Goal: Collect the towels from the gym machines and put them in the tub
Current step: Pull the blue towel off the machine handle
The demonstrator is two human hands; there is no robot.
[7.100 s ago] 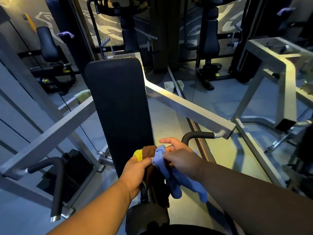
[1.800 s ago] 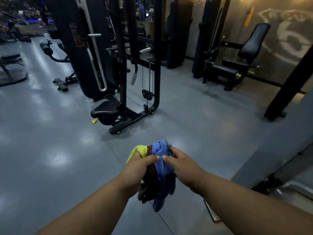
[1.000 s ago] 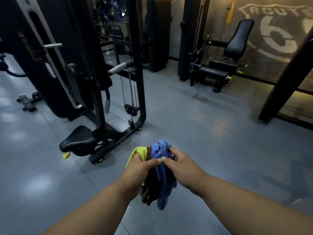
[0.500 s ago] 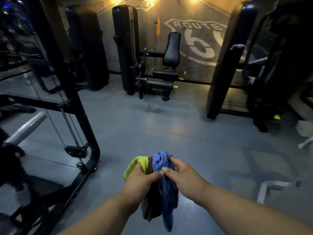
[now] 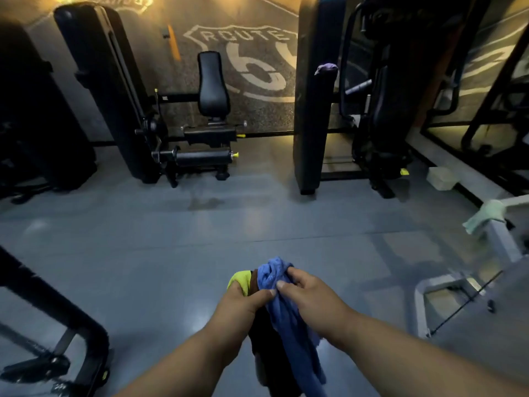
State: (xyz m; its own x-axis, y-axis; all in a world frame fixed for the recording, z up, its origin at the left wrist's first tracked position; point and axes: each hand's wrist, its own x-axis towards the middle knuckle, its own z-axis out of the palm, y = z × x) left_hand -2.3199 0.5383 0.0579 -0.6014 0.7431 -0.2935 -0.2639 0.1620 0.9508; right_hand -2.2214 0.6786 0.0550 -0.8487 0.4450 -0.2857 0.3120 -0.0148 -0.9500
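A: What's ahead?

B: Open grey floor point(image 5: 143, 253) fills mid-frame. The purple towel point(image 5: 326, 68) caps the tall black pad point(image 5: 312, 110) at upper right; a pale green towel point(image 5: 483, 219) drapes the grey frame at right edge, nearer my right hand point(image 5: 309, 296).

A: Hands?

B: Both closed on the bundle: left hand point(image 5: 240, 303) on yellow and dark cloths, right on the blue towel point(image 5: 286, 316) hanging downward. No tub visible.

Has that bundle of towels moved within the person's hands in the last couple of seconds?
No. The towel bundle stays pinched between left hand and right hand; only the gym around them shifts.
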